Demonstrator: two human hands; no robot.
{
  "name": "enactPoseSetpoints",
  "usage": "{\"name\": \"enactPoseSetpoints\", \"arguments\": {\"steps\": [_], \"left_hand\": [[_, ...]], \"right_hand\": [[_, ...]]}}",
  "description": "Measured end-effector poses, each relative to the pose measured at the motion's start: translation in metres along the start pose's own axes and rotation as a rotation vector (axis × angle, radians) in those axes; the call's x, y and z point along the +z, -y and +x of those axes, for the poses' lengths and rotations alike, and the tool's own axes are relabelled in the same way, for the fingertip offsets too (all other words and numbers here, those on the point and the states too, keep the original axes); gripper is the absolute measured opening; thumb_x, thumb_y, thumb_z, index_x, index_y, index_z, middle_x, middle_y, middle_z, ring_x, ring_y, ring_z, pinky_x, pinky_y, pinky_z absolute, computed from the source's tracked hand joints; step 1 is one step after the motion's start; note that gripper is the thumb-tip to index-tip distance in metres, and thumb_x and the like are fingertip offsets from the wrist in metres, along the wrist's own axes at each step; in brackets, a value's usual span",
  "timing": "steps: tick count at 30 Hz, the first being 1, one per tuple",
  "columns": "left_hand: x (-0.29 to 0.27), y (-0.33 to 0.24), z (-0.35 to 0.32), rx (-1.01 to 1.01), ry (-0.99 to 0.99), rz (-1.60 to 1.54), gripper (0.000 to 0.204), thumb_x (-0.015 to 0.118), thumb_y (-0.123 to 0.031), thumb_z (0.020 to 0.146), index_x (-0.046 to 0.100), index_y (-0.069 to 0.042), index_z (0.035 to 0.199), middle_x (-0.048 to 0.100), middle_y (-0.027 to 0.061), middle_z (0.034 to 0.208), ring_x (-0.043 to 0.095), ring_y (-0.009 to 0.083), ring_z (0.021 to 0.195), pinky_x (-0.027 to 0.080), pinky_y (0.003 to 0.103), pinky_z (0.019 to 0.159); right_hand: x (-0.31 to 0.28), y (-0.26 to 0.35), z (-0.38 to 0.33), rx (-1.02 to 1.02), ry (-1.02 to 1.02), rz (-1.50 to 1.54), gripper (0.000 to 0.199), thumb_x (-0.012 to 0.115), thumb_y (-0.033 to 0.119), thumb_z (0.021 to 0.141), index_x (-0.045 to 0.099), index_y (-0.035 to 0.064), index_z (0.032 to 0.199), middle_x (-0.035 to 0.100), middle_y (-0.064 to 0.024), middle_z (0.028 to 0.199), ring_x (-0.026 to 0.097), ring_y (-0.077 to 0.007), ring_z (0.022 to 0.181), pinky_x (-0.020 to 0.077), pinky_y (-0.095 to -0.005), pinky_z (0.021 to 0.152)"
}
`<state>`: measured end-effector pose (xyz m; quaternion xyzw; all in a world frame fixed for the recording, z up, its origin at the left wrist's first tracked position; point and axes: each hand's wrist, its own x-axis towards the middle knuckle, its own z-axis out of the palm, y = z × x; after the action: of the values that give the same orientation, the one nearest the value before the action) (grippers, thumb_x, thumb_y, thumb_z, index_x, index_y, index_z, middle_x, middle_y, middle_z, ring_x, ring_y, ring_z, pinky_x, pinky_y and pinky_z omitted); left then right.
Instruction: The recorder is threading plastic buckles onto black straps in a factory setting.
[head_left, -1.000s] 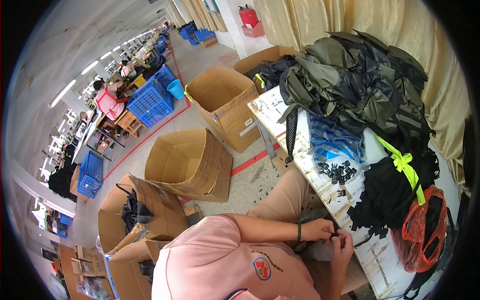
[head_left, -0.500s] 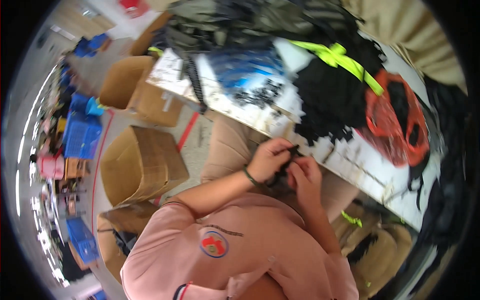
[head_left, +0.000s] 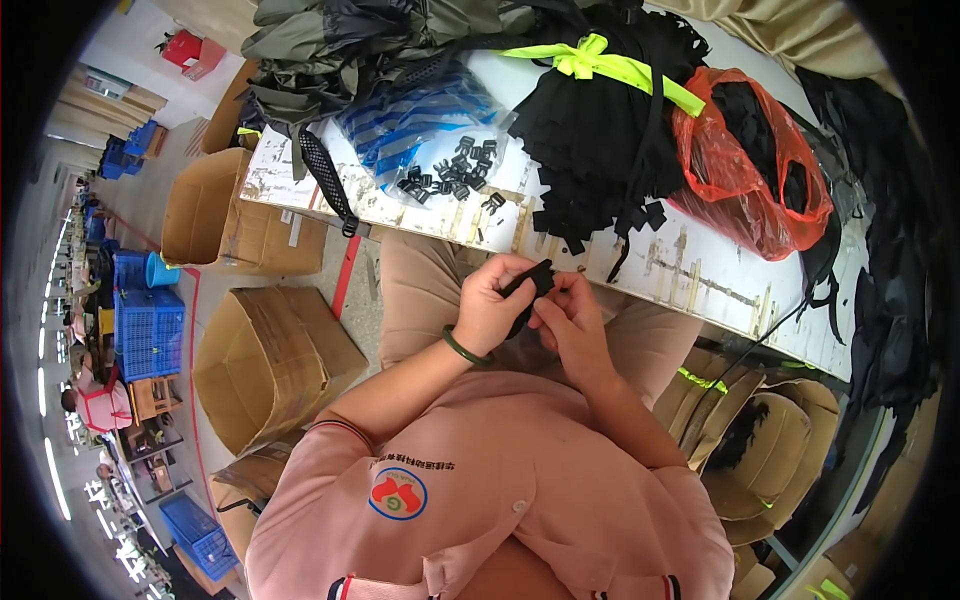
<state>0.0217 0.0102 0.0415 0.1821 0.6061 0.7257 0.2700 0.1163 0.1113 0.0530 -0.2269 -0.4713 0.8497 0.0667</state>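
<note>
Workshop floor, seen from above. At far left stand blue crates (head_left: 148, 330) and, nearer, open cardboard boxes (head_left: 270, 365) on a grey floor with a red line painted on it. The table (head_left: 690, 275) is white, scuffed and stained, and runs across the upper frame from left to right.

On the table, left to right: a heap of olive-grey fabric (head_left: 340, 50) at its far left end; a black mesh strap (head_left: 325, 180) hanging over the near edge; a clear bag with blue stripes (head_left: 420, 115); a scatter of small black buckles (head_left: 455, 170) just in front of it; a stack of black webbing pieces (head_left: 600, 140) tied with a neon-yellow ribbon (head_left: 610, 65); and a red plastic bag (head_left: 760, 190) holding more black pieces.

The black strap piece (head_left: 530, 290) is off the table, held just below its near edge, above the person's lap and between both hands.

The left hand (head_left: 490, 305), with a green bangle (head_left: 465, 350) at the wrist, is curled, its fingers closed on the piece's left side. The right hand (head_left: 570, 320) meets it from the right, thumb and fingertips pinched on the same piece. Both forearms rise from the pink shirt (head_left: 500, 490), elbows bent, wrists close together.
</note>
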Motion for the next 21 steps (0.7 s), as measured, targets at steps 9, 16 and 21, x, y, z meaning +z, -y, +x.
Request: {"name": "enactPoseSetpoints", "arguments": {"steps": [9, 16, 21], "left_hand": [[-0.006, 0.011, 0.0, 0.226, -0.015, 0.332, 0.014, 0.059, 0.005, 0.082, 0.057, 0.0, 0.095, 0.06, 0.0008, 0.072, 0.053, 0.0029, 0.061, 0.044, 0.019, 0.056], [-0.015, 0.0, 0.004, 0.054, -0.034, 0.057, 0.012, 0.053, 0.006, 0.086, 0.055, -0.001, 0.095, 0.061, 0.0036, 0.073, 0.054, 0.0057, 0.054, 0.042, 0.02, 0.046], [-0.009, 0.005, -0.005, 0.004, -0.062, 0.215, 0.013, 0.06, 0.003, 0.079, 0.062, 0.0, 0.092, 0.062, 0.0056, 0.087, 0.058, 0.0104, 0.077, 0.049, 0.025, 0.067]], "right_hand": [[0.002, 0.005, 0.003, 0.03, -0.087, 0.135, 0.018, 0.05, 0.007, 0.091, 0.04, 0.0086, 0.106, 0.053, -0.0041, 0.072, 0.036, -0.0035, 0.048, 0.0267, -0.0179, 0.04], [0.01, -0.005, 0.007, 0.035, 0.081, 0.088, 0.023, 0.055, 0.009, 0.088, 0.039, 0.0096, 0.106, 0.054, -0.0054, 0.074, 0.04, -0.005, 0.051, 0.0288, -0.0177, 0.041], [0.02, -0.002, -0.002, 0.06, -0.106, -0.035, 0.019, 0.056, 0.012, 0.088, 0.046, 0.0123, 0.104, 0.048, 0.0016, 0.064, 0.034, -0.0017, 0.043, 0.0254, -0.0174, 0.037]]}}
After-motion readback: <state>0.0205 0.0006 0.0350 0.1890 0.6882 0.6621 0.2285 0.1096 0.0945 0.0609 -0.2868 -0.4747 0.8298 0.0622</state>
